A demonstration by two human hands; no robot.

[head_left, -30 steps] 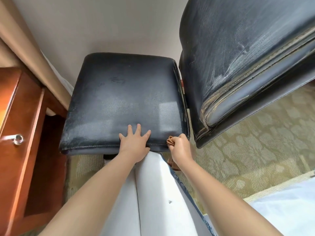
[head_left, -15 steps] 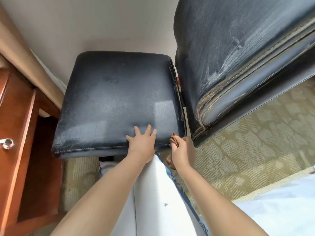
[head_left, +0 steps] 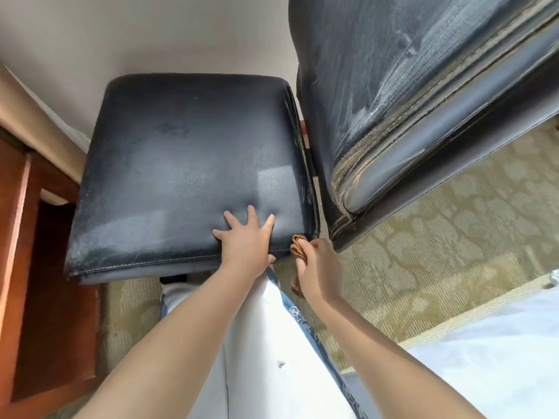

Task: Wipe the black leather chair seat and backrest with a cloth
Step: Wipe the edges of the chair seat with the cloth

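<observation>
The seat fills the middle of the frame, black leather with pale dusty smears along its near edge. The backrest looms in the upper right, scuffed and worn at its seam. Your left hand lies flat on the seat's near edge, right of centre, fingers straight and spread wide, dimpling the leather. Your right hand sits just beside the seat's near right corner, fingers curled round a bunched brown cloth that touches that corner, with a tail of it hanging below your palm. White clothing runs down between your forearms. Patterned carpet spreads across the lower right, a wooden cabinet stands at the left edge, and a pale wall lies beyond the seat.
</observation>
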